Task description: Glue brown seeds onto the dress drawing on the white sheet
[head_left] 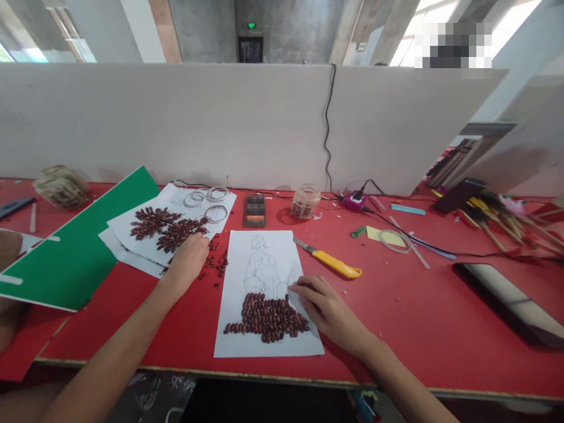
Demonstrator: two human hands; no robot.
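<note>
Plainly this is bean-by-bean work. A sheet with a pencilled figure (264,258) lies on the red table (418,305) in front of the person, and the lower part of the figure is covered by a tight patch of dark red-brown beans (268,317).

The right hand (324,305) rests on the sheet's right side. Its fingers are stretched out and nearly flat, with the tips at the upper right edge of the patch, and they hold nothing. The left hand (188,258) is out to the left at the near edge of the loose bean piles (171,229) on a second white sheet. Its fingers are curled down over the beans. They may have pinched one, but the knuckles hide the tips, so I cannot tell. A few stray beans (219,264) lie on the table between that hand and the drawing.

To do this step well, I would say:
- The flat right hand should press on bare paper only, so the sheet cannot slide and the laid rows are not nudged.
- Take one bean at a time from the edge of the pile, not from the heap.
- Set each bean end to end against its neighbours, working upward along the pencil line so no gap shows.

A yellow utility knife (335,263) lies just beyond the sheet's upper right corner, close to the right hand's path and worth minding. A small jar (305,201) stands farther back.
</note>
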